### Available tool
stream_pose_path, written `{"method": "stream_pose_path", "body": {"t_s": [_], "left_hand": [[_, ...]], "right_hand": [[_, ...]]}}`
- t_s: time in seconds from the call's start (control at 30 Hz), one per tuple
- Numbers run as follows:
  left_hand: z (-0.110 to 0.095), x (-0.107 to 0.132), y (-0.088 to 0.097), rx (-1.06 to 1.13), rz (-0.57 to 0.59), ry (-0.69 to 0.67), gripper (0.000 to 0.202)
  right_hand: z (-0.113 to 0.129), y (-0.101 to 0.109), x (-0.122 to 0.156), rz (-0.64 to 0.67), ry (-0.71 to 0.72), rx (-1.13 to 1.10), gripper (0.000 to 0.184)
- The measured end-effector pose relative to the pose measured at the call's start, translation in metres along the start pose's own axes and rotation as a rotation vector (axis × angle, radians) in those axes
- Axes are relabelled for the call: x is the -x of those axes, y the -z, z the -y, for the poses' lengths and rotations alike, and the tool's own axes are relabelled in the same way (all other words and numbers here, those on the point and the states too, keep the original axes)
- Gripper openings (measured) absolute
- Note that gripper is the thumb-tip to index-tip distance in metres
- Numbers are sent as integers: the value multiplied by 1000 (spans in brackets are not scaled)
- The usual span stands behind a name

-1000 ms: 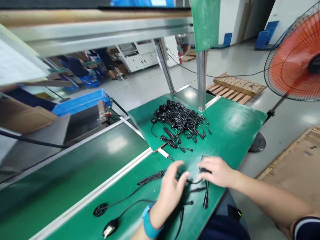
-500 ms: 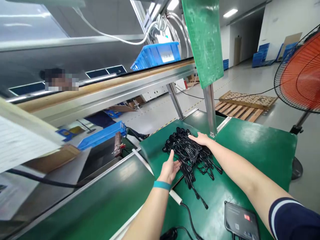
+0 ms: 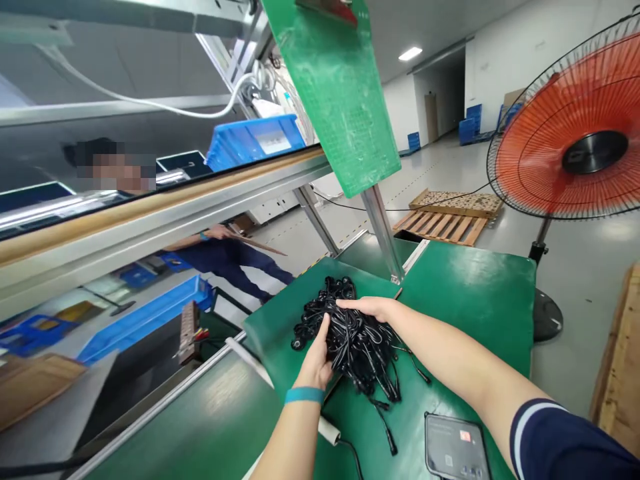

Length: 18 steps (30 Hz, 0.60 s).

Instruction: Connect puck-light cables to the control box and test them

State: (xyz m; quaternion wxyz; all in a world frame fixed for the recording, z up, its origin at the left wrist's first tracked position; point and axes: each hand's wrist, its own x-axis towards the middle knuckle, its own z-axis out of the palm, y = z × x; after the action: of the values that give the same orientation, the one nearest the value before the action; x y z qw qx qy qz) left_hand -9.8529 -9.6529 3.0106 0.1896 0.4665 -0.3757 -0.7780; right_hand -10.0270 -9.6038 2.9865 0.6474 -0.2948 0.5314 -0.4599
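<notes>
A tangled heap of thin black cables (image 3: 357, 340) with small connectors lies on the green work surface. My left hand (image 3: 317, 357), below a teal wristband, presses against the heap's left side with its thumb on top. From the right, my right hand (image 3: 367, 308) lies over the upper part, thumb stretched toward the left hand. The heap is clasped between both hands, and most of their fingers are hidden in or behind the cables. Several loose connector ends trail toward me. At the lower right sits a flat box with a small red display (image 3: 456, 443).
A metal post (image 3: 383, 227) with a hanging green board (image 3: 340, 107) rises behind the heap. Across the left runs a rail (image 3: 200, 207) bearing a blue bin (image 3: 255, 141). An orange fan (image 3: 565, 133) stands right. Another person (image 3: 235, 260) is beyond the rail. A white tube (image 3: 329, 430) lies nearby.
My hands have moved inward and closed on the cable heap from both sides, bunching it together. The view has swung right, showing more of the fan. Another person's arm and legs now show beneath the rail.
</notes>
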Motion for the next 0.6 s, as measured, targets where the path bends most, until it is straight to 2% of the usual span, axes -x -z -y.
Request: {"method": "stream_pose_path", "body": {"t_s": [0.13,0.33,0.47,0.6], "left_hand": [[2,31,-24,-11,-18,-59,53],[10,77,-86,136,35,-63,44],[32,96,-127,161,93,-86,48],[65,97,-168,174,240,-78,58]], "right_hand": [[3,2,28,7,11,-83,51],[17,26,106,37,59,-120,51],[14,49,170,15,108,-200,47],[5,78,232,-112,148,-229,44]]}}
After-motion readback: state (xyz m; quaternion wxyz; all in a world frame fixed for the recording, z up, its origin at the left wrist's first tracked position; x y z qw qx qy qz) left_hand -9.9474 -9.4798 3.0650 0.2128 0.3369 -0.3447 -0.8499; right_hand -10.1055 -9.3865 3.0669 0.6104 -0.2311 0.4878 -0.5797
